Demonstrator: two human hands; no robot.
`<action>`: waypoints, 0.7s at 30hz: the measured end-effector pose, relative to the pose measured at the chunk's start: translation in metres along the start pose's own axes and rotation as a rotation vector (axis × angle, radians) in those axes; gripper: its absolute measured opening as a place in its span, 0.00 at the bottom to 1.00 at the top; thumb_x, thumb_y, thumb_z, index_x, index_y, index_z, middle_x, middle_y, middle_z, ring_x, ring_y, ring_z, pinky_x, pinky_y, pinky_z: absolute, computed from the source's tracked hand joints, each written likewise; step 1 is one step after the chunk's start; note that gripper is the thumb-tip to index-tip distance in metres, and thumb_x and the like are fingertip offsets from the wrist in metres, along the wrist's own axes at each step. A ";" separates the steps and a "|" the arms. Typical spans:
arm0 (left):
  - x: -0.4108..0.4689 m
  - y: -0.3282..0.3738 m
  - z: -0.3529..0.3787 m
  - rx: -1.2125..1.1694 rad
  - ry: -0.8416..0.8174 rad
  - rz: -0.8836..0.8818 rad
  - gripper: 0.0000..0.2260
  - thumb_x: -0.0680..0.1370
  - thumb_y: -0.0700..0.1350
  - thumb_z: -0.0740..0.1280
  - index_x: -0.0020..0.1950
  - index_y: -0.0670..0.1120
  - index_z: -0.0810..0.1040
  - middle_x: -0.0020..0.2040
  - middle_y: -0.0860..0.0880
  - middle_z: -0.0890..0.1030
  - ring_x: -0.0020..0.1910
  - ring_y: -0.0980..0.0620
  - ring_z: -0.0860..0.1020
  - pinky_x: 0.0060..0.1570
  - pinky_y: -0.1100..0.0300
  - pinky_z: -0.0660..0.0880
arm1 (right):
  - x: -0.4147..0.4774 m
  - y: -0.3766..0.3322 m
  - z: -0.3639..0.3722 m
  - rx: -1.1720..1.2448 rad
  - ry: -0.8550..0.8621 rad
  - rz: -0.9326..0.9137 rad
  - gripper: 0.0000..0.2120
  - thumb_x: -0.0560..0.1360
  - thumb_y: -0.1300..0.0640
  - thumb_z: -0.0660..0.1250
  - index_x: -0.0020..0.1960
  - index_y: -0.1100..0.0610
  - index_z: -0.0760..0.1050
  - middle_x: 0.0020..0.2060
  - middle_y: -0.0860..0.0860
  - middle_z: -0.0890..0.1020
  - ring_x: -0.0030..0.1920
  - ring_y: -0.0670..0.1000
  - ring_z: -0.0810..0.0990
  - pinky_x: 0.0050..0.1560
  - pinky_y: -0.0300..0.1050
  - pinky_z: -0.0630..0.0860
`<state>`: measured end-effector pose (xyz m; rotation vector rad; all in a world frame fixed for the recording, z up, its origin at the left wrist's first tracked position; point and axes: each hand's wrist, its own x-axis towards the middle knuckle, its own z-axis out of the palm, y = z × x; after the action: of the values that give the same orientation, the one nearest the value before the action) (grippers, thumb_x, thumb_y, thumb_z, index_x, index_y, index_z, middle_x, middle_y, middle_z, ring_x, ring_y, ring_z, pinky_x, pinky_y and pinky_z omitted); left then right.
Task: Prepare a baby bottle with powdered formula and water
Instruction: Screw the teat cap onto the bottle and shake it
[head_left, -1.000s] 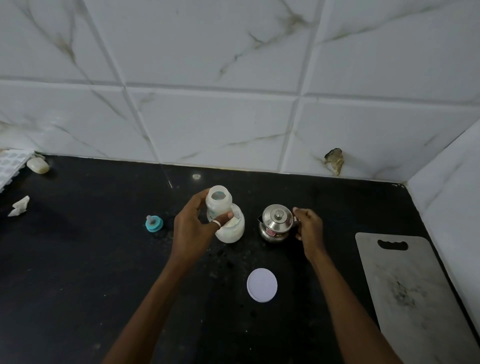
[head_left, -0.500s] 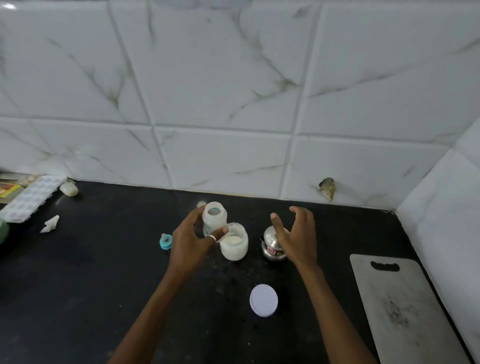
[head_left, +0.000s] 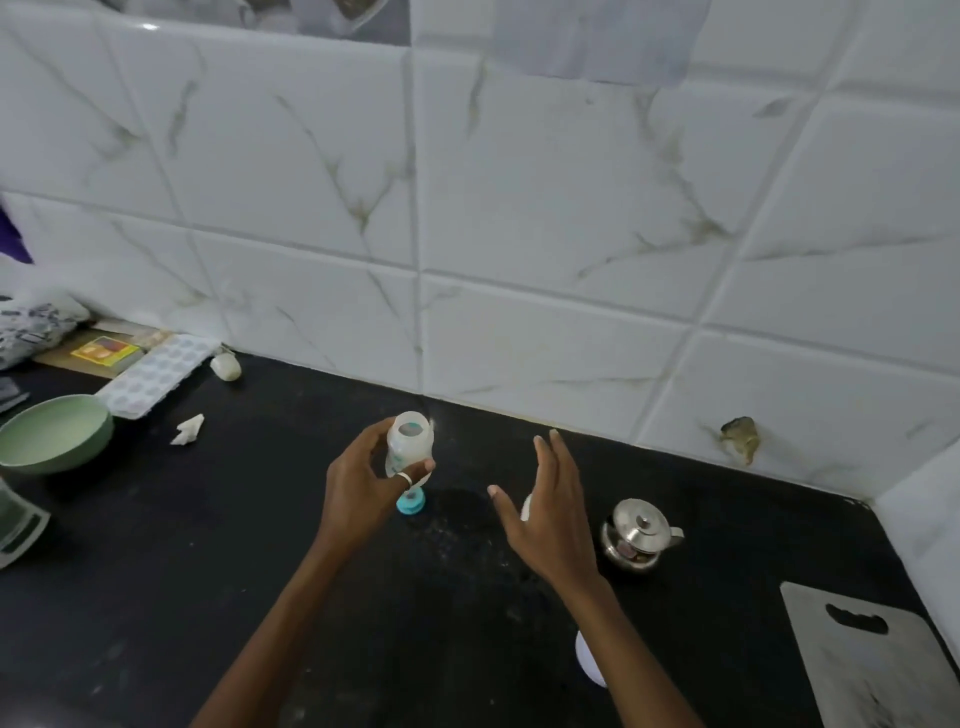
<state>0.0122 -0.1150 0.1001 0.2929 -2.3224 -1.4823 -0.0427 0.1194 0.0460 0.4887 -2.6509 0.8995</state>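
My left hand (head_left: 363, 493) grips a clear, open baby bottle (head_left: 409, 444) and holds it upright above the black counter (head_left: 208, 571). Just below it lies the teal bottle nipple ring (head_left: 411, 502). My right hand (head_left: 550, 512) hovers to the right of the bottle with straight spread fingers and holds nothing. It hides most of the formula jar (head_left: 525, 508), of which only a white sliver shows. A small steel water pot (head_left: 640, 535) with its lid on stands right of my right hand. The jar's white lid (head_left: 587, 659) lies near my right forearm.
A grey cutting board (head_left: 878, 660) lies at the right edge. At the left are a green bowl (head_left: 52, 434), a white ice tray (head_left: 156, 375), a crumpled paper scrap (head_left: 188, 430) and a glass container (head_left: 18, 522). Tiled walls close the back and right.
My right hand left the steel pot and moved left in front of the jar, fingers now straight. The camera tilted up and turned left, bringing the bowl into view.
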 end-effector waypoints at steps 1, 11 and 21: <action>0.005 -0.009 -0.010 -0.004 0.002 -0.009 0.28 0.69 0.49 0.81 0.67 0.54 0.76 0.58 0.60 0.81 0.56 0.67 0.78 0.49 0.76 0.73 | 0.002 -0.010 0.012 -0.004 -0.022 -0.007 0.40 0.79 0.37 0.64 0.81 0.58 0.55 0.81 0.58 0.56 0.81 0.55 0.57 0.78 0.50 0.62; 0.035 -0.098 -0.073 -0.003 -0.013 -0.120 0.26 0.68 0.47 0.82 0.64 0.54 0.78 0.55 0.60 0.82 0.55 0.72 0.77 0.50 0.78 0.71 | 0.023 -0.070 0.126 0.022 -0.414 0.144 0.38 0.79 0.41 0.68 0.80 0.56 0.57 0.79 0.54 0.64 0.79 0.52 0.60 0.77 0.50 0.64; 0.041 -0.141 -0.068 -0.051 -0.070 -0.191 0.26 0.69 0.47 0.82 0.65 0.54 0.79 0.58 0.59 0.82 0.58 0.68 0.78 0.52 0.77 0.71 | 0.043 -0.068 0.172 0.019 -0.594 0.330 0.36 0.77 0.54 0.73 0.80 0.54 0.59 0.75 0.55 0.68 0.77 0.53 0.65 0.73 0.48 0.66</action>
<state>-0.0003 -0.2465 0.0060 0.4677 -2.3618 -1.6640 -0.0823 -0.0492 -0.0327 0.3688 -3.3407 0.9907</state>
